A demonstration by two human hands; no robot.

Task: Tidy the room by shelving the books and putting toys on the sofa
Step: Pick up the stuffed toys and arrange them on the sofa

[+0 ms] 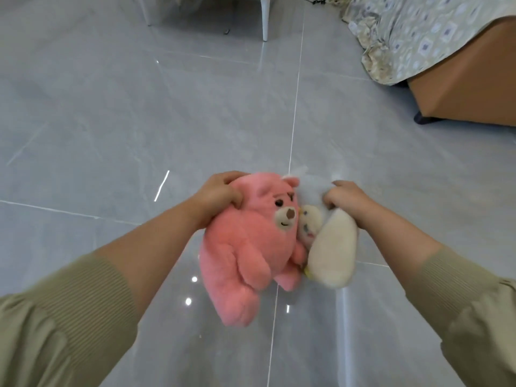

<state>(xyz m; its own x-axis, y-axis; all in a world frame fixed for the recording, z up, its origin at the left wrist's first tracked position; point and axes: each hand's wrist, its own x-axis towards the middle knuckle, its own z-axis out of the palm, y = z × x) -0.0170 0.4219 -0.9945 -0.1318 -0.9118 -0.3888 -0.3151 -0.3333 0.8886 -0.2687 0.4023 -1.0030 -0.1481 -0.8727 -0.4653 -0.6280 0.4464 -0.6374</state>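
A pink plush bear (pixel 245 255) hangs above the grey tiled floor, its face turned to the right. My left hand (pixel 220 194) grips it by the head. Pressed against it on the right is a cream and white plush toy (pixel 332 252), which my right hand (pixel 346 198) grips at its fluffy white top. Both toys are off the floor, held in front of me. The sofa (pixel 469 88), brown with a patterned throw (pixel 413 32) draped over it, stands at the upper right.
Glossy grey floor tiles (pixel 111 121) fill most of the view. White furniture legs (pixel 264 20) stand at the top centre. A dark cable (pixel 318 0) lies on the floor near the throw. The sofa has a black foot (pixel 424 118).
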